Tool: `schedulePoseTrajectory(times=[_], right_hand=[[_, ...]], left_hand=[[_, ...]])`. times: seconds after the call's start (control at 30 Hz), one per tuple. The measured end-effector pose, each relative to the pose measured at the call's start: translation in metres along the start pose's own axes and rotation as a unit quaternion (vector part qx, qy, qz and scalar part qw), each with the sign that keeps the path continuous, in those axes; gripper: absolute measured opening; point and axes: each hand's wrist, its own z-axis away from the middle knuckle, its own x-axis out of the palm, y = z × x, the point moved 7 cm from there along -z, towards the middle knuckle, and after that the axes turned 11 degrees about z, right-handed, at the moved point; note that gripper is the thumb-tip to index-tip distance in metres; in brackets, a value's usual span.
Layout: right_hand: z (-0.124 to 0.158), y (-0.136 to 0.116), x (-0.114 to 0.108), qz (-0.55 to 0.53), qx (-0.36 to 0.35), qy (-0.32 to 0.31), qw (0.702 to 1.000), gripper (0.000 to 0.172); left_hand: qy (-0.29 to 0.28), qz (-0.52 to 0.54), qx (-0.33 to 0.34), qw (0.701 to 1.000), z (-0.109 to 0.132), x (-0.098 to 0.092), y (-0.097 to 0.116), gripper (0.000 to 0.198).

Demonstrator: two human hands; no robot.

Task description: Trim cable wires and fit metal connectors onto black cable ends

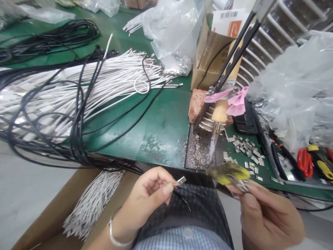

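My left hand (149, 198) pinches the wired end of a thin black cable (183, 199) between thumb and fingers. A small silver USB connector (181, 180) with coloured wires sticks out past the thumb. My right hand (267, 211) is closed on a stained yellow, sponge-like piece (230, 172), with some grey strands or metal at the fingertips that I cannot make out. That piece is just below the tip of a soldering iron (218, 116), which is fixed at a slant in a holder with a pink ribbon (236, 100) tied round it.
Bundled white cables (111, 83) and looped black cables (80, 114) cover the left of the green table (161, 125). Loose USB connectors (246, 147) lie right of the solder-spattered plate (196, 149). Pliers (286, 156) rest in a tray; a box (208, 62) and plastic bags (177, 27) stand behind.
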Motion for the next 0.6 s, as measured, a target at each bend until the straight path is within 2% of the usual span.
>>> schedulePoseTrajectory(times=[0.1, 0.2, 0.27, 0.43, 0.5, 0.6], right_hand=[[0.000, -0.007, -0.002, 0.041, -0.082, 0.062, 0.994, 0.018], [-0.012, -0.013, 0.001, 0.032, -0.093, 0.092, 0.991, 0.016], [-0.025, -0.016, 0.005, 0.013, -0.081, 0.083, 0.993, 0.017], [-0.054, -0.015, 0.021, 0.040, -0.004, -0.040, 0.998, 0.024], [-0.055, -0.015, 0.019, 0.025, 0.004, -0.039, 0.999, 0.030], [-0.043, -0.019, 0.010, -0.023, -0.013, 0.006, 1.000, 0.018]], left_hand=[[0.002, 0.009, -0.009, 1.000, 0.000, 0.003, 0.000, 0.023], [0.004, 0.007, -0.020, 1.000, -0.002, 0.005, 0.000, 0.025], [-0.003, 0.001, -0.033, 0.999, -0.004, 0.008, -0.002, 0.026], [-0.031, -0.032, -0.071, 0.997, -0.007, 0.020, -0.010, 0.032], [-0.036, -0.051, -0.080, 0.995, -0.008, 0.024, -0.013, 0.032], [-0.040, -0.082, -0.089, 0.992, -0.011, 0.027, -0.016, 0.030]])
